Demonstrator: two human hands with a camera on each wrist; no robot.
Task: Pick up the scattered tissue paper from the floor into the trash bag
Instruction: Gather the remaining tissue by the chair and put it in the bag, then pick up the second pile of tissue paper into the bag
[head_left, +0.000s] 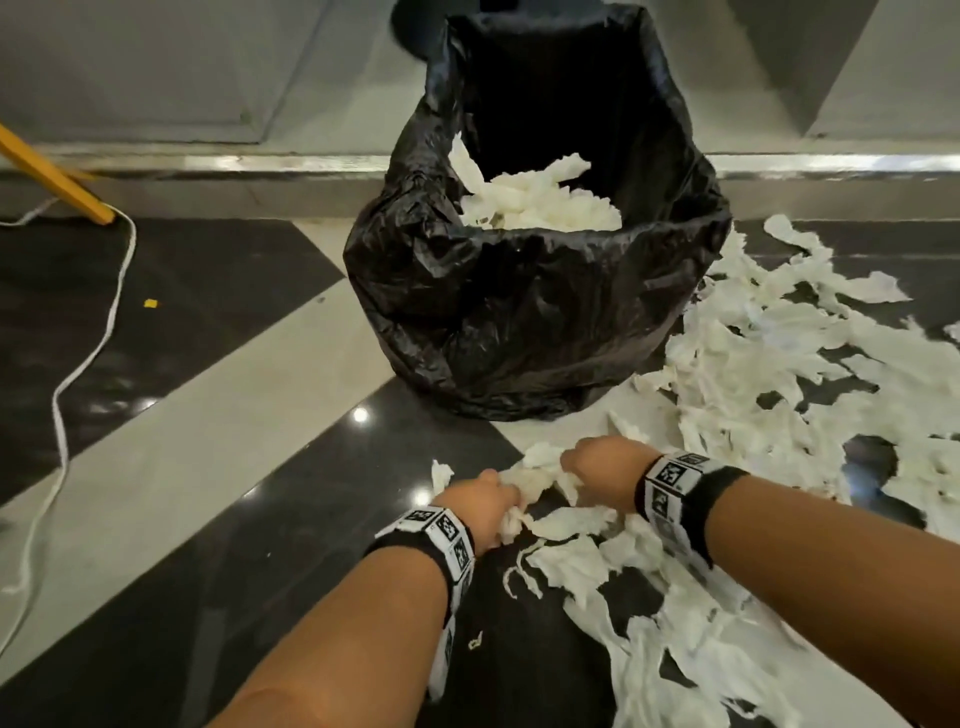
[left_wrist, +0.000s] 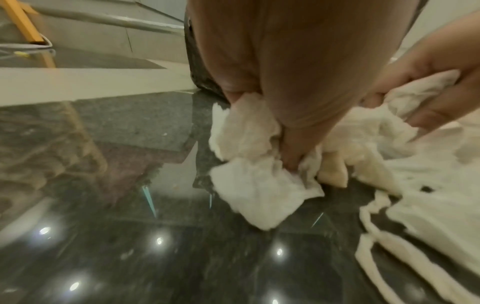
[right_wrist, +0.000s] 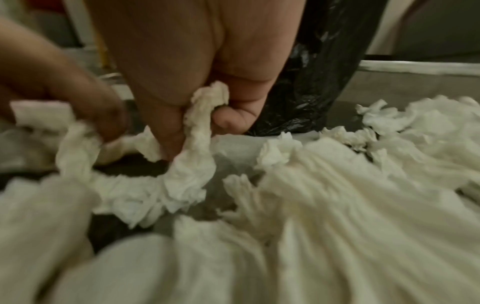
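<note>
A black trash bag (head_left: 519, 322) stands open on the floor ahead, with white tissue (head_left: 540, 200) lying inside. Torn white tissue paper (head_left: 753, 374) is strewn across the floor from the bag's right side down to the lower right. My left hand (head_left: 485, 506) grips a crumpled wad of tissue (left_wrist: 249, 164) just above the dark tile. My right hand (head_left: 597, 462) is beside it, its fingers curled round a twisted strand of tissue (right_wrist: 200, 127). A band of tissue joins the two hands. The bag (right_wrist: 311, 82) shows right behind my right hand.
A white cord (head_left: 83, 364) snakes over the floor at the left, near a yellow wooden leg (head_left: 52, 176). A metal threshold strip (head_left: 260, 163) runs behind the bag. The floor is glossy black and cream tile (head_left: 208, 441). A small yellow scrap (head_left: 150, 304) lies at the left.
</note>
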